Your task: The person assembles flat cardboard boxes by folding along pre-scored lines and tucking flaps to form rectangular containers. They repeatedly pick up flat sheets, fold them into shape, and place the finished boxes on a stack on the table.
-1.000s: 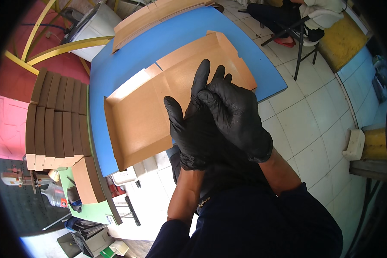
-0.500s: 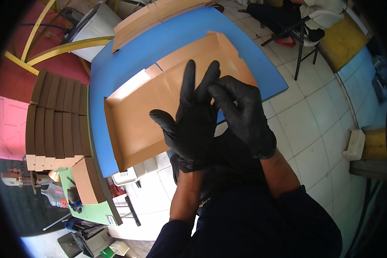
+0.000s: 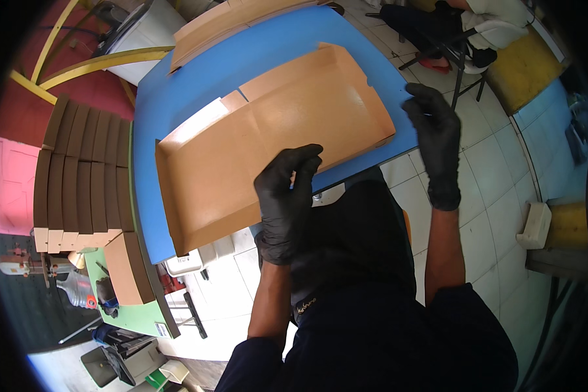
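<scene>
Two black-gloved hands, the left hand (image 3: 285,206) and the right hand (image 3: 438,144), are seen well apart from each other. We observe the left hand in front of the near edge of an open cardboard tray (image 3: 209,179), its fingers bent and pointing to the right; whether they touch the cardboard we cannot tell. We find the right hand raised beyond the right edge of the blue worktop (image 3: 163,111), its fingers curled toward the thumb; whether anything small lies between them we cannot tell. The tray rests on the blue worktop, set obliquely, with low upright walls, a crease across its base and a slit in its far wall. Along the far edge of the same surface we note flat cardboard pieces (image 3: 235,26). To the left, we see a stack of brown boxes (image 3: 78,140) in two rows and, in front of it, a single brown box (image 3: 127,268) on a green worktop (image 3: 134,320). A clear bottle (image 3: 78,291) lies near that surface. At upper right, we distinguish a person in dark trousers (image 3: 411,23) seated on a folding chair (image 3: 500,31) above the pale tiled floor (image 3: 496,170).
</scene>
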Motion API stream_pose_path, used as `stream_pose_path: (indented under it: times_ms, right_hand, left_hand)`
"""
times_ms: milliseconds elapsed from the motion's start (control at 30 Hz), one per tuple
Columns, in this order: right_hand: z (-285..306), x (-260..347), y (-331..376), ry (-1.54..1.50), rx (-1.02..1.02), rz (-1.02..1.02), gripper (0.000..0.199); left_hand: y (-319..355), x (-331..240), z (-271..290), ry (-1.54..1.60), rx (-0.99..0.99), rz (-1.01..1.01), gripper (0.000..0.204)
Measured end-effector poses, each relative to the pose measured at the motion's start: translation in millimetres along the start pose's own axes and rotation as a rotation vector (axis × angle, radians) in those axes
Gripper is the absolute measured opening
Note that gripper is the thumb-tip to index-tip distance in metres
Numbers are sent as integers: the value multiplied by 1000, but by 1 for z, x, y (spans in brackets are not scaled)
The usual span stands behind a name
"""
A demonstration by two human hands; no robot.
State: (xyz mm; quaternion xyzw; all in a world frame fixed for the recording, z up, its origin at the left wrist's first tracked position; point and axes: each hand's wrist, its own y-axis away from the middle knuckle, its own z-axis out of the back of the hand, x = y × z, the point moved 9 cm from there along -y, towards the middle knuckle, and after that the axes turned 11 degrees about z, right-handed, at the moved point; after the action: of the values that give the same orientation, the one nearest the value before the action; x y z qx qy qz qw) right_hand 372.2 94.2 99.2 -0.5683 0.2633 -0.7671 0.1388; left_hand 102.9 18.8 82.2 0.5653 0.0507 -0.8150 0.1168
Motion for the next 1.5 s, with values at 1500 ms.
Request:
stream_pose_path:
  times_ms: [1500]
  right_hand:
    - [-117, 9, 127, -308, 496, -441, 19]
  left_hand:
    - [56, 12, 23, -457, -270, -311, 7]
